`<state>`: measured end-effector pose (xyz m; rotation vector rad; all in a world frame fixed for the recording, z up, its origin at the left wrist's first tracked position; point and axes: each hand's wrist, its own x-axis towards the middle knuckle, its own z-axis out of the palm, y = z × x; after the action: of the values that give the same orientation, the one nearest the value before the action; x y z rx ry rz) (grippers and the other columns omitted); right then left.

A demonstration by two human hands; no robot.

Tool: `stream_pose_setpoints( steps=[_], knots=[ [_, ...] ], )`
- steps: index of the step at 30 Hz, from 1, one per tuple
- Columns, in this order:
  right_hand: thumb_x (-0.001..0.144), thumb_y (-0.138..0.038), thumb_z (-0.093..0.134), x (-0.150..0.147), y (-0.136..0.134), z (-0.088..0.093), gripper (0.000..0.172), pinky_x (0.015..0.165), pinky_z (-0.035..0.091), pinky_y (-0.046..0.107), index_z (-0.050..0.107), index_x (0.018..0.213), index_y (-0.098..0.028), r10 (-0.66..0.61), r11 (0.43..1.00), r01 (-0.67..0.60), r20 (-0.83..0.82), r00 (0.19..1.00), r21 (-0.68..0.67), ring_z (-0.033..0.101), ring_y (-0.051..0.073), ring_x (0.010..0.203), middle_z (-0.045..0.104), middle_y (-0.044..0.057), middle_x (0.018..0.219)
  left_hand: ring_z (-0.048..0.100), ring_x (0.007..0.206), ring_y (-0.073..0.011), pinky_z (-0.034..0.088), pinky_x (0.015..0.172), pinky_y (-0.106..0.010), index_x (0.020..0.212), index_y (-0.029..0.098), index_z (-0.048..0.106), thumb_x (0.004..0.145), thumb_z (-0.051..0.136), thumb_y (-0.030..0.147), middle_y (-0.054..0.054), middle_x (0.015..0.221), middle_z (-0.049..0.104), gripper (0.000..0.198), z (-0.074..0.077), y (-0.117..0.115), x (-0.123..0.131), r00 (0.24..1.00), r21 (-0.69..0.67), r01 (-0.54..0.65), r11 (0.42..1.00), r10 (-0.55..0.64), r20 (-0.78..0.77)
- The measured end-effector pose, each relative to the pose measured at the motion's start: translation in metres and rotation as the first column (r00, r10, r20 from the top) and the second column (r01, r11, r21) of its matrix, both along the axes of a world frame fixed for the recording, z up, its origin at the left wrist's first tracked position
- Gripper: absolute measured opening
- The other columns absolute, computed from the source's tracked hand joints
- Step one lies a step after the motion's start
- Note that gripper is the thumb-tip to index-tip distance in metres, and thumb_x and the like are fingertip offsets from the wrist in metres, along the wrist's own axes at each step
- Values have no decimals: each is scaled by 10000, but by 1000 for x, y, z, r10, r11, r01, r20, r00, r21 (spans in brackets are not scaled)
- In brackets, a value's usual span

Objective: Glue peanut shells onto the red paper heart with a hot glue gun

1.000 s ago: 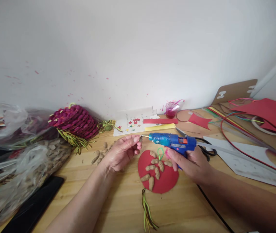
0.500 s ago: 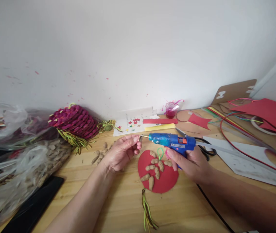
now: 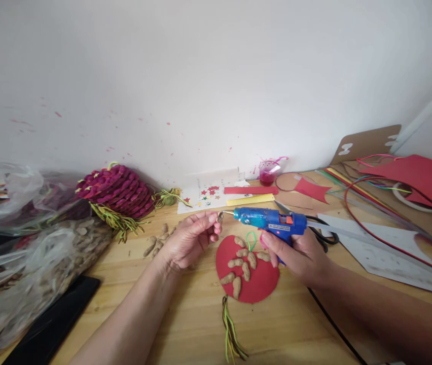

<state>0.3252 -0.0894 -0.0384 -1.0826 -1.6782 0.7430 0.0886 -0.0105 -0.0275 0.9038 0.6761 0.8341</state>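
Observation:
My left hand point(image 3: 195, 239) pinches a peanut point(image 3: 220, 218) between thumb and fingers. A blue hot glue gun point(image 3: 271, 222) lies in the grip of my right hand point(image 3: 301, 256), its metal nozzle pointing left, at or very near the peanut. Below the gun, a red paper disc point(image 3: 263, 284) rests on the table with several peanuts point(image 3: 246, 271) spread over it. A green loop point(image 3: 251, 240) shows at its top edge, and a yellow-green yarn tassel point(image 3: 229, 329) hangs from its lower edge. More loose peanuts point(image 3: 155, 242) lie beyond my left wrist.
Purple peanut-covered discs point(image 3: 119, 190) are stacked at the left, behind a plastic bag of peanuts point(image 3: 67, 248). At the back are a star sticker sheet point(image 3: 196, 203), a cup of purple paint point(image 3: 267, 175) and scissors point(image 3: 328, 235). The gun's black cord point(image 3: 333, 324) runs toward me.
Hardly anything differs. The glue gun and my right hand have shifted very slightly; the nozzle stays by the peanut in my left hand.

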Motion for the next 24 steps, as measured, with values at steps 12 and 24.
stream_pose_setpoints(
  steps=[12,24],
  knots=[
    [1017,-357,542,-1,-2,3,267,549,449,255,586,799,-210,-5,1000,5,10,1000,2,537,113,512,561,-42,546,527,653,-80,431,580,-187,768,124,662,702,891,363,-14,735,594,338,-1,1,0,1000,-6,-2,1000,2,7],
    [1012,-351,543,-1,-1,4,275,526,456,254,578,776,-213,11,1000,-11,0,1000,-7,542,120,502,561,-38,536,531,653,-81,428,580,-187,775,122,665,701,891,355,-15,733,600,333,1,1,-1,1000,-6,-7,1000,7,4]
  ],
)
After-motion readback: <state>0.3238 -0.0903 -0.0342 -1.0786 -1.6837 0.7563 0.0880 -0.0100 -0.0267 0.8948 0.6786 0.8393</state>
